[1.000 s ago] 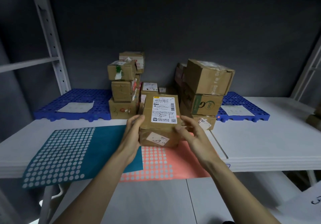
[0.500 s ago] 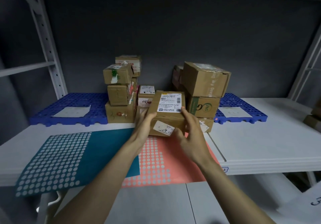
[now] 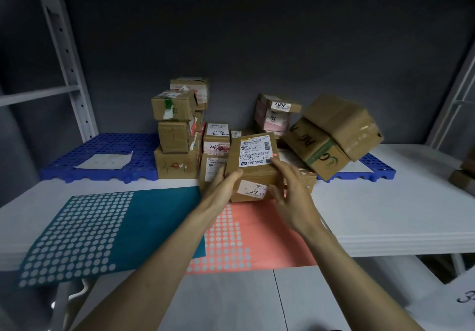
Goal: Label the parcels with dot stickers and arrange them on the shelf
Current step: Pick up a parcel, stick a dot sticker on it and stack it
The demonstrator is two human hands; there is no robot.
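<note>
Tilted boxes [image 3: 331, 135] crowding parcel's [image 3: 253, 158] right

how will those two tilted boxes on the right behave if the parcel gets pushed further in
The two tilted boxes already lean right, the top one partly off the one below, so another nudge from the held parcel would probably slide or topple them. They look like rigid cardboard, likely to tumble whole rather than crumple. Weight cannot be judged.
</note>
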